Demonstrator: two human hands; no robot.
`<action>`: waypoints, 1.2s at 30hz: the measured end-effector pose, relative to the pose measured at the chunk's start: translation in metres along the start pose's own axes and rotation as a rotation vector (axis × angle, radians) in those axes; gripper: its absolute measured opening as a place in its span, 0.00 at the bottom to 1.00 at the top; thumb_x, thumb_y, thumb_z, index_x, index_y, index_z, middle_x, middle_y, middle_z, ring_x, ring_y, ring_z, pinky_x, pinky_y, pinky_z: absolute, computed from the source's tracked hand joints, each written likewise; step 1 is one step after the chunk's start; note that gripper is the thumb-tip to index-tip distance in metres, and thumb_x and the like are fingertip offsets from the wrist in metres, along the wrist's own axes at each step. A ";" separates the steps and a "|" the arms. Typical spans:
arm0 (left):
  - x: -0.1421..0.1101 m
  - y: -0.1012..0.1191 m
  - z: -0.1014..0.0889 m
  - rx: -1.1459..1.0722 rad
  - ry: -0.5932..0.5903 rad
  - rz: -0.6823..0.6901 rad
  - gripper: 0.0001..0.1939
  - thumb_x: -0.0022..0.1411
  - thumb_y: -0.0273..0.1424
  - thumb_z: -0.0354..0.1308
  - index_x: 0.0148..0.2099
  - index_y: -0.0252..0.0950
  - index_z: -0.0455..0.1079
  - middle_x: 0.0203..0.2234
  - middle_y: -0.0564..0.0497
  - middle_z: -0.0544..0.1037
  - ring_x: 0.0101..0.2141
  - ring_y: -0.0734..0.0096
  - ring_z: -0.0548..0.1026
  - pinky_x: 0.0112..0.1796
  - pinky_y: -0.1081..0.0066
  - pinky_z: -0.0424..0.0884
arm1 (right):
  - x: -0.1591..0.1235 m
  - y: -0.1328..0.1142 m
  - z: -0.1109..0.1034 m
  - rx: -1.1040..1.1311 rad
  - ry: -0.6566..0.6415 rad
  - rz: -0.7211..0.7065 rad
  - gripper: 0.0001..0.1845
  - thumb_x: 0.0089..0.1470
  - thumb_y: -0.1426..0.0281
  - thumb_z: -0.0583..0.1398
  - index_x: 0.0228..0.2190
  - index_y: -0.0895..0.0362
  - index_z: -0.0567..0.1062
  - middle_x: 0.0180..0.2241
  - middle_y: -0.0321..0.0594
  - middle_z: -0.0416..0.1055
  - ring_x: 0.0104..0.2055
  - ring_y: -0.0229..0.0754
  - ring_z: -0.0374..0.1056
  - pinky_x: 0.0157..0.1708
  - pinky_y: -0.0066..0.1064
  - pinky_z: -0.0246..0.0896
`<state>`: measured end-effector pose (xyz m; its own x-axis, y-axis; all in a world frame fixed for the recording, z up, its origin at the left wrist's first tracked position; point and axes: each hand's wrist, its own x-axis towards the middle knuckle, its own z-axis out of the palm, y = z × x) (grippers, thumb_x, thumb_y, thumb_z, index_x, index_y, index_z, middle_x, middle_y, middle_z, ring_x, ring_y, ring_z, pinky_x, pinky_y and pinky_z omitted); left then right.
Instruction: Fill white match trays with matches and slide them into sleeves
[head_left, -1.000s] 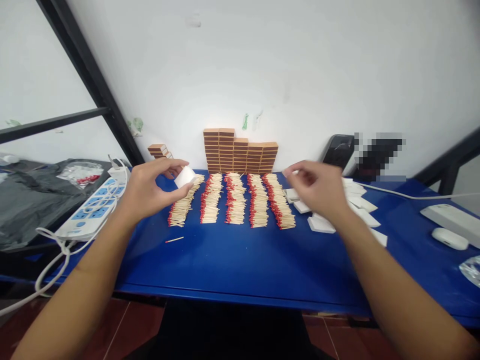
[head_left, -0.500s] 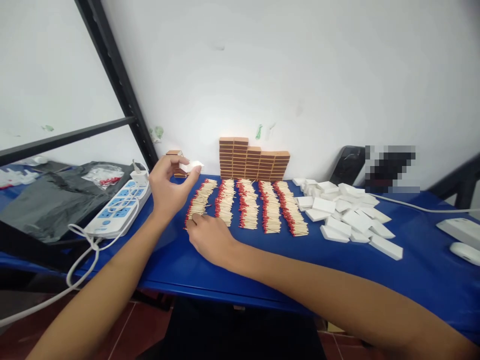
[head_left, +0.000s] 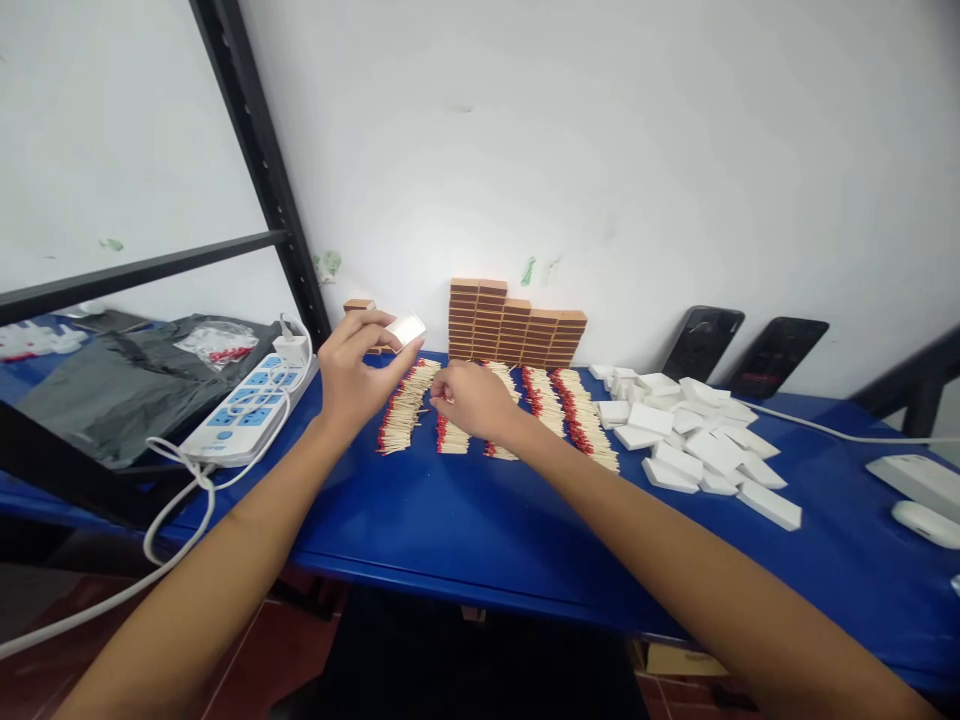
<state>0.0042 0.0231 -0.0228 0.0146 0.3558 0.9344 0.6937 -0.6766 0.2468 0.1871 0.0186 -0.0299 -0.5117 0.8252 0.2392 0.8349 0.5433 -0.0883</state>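
Pinched between the thumb and fingers of my left hand [head_left: 352, 368] is a small white matchbox tray [head_left: 407, 327], held tilted above the table. My right hand [head_left: 474, 398] is over the second row of matches [head_left: 452, 436], its fingers drawn together; whatever they hold is hidden. The leftmost row of matches [head_left: 403, 412] lies between the two hands, red heads to the left. Further rows of matches [head_left: 585, 425] lie to the right, partly covered by my right hand and forearm.
Brown matchbox sleeves [head_left: 517, 335] are stacked against the wall, with a few more boxes [head_left: 358, 305] behind my left hand. White trays [head_left: 682, 430] lie heaped at right, before two phones [head_left: 701, 342]. A power strip [head_left: 251, 410] and black shelf frame [head_left: 259, 150] stand left.
My right hand has moved from the near end of the leftmost match row up and right to the second row. The tray in my left hand has tipped, showing more of its face.
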 end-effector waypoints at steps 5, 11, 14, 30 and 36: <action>0.000 -0.010 0.001 0.032 0.036 0.035 0.10 0.61 0.33 0.68 0.30 0.38 0.71 0.39 0.48 0.80 0.45 0.61 0.80 0.47 0.59 0.78 | 0.022 -0.009 -0.004 -0.075 -0.117 -0.089 0.08 0.58 0.73 0.63 0.39 0.57 0.82 0.49 0.50 0.77 0.49 0.50 0.74 0.44 0.33 0.67; 0.000 -0.013 0.001 0.056 0.036 0.018 0.10 0.60 0.32 0.69 0.31 0.38 0.71 0.39 0.48 0.79 0.46 0.60 0.79 0.45 0.60 0.78 | 0.031 -0.024 0.006 -0.149 -0.186 -0.062 0.14 0.60 0.78 0.58 0.45 0.63 0.81 0.49 0.58 0.77 0.50 0.54 0.75 0.45 0.37 0.70; 0.000 -0.012 0.002 0.024 0.029 0.021 0.10 0.60 0.32 0.69 0.31 0.38 0.71 0.39 0.48 0.78 0.46 0.60 0.79 0.43 0.61 0.78 | 0.031 -0.023 0.009 -0.151 -0.186 -0.065 0.15 0.61 0.78 0.57 0.45 0.64 0.81 0.48 0.59 0.77 0.51 0.56 0.74 0.45 0.39 0.71; -0.001 -0.016 0.001 0.048 0.053 0.010 0.07 0.61 0.31 0.68 0.34 0.38 0.73 0.40 0.47 0.79 0.47 0.60 0.79 0.49 0.60 0.75 | 0.028 -0.005 0.005 0.246 0.024 -0.236 0.22 0.56 0.76 0.57 0.51 0.54 0.74 0.36 0.35 0.79 0.36 0.40 0.73 0.35 0.27 0.60; -0.002 -0.018 0.000 0.100 0.040 -0.021 0.07 0.61 0.33 0.68 0.35 0.38 0.73 0.42 0.47 0.79 0.46 0.60 0.78 0.46 0.61 0.75 | 0.035 -0.007 0.020 0.506 0.116 -0.124 0.11 0.58 0.75 0.60 0.42 0.55 0.79 0.36 0.36 0.81 0.37 0.40 0.74 0.36 0.27 0.60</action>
<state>-0.0080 0.0344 -0.0286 -0.0279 0.3422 0.9392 0.7618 -0.6011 0.2416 0.1594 0.0467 -0.0401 -0.5508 0.7432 0.3799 0.5525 0.6658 -0.5014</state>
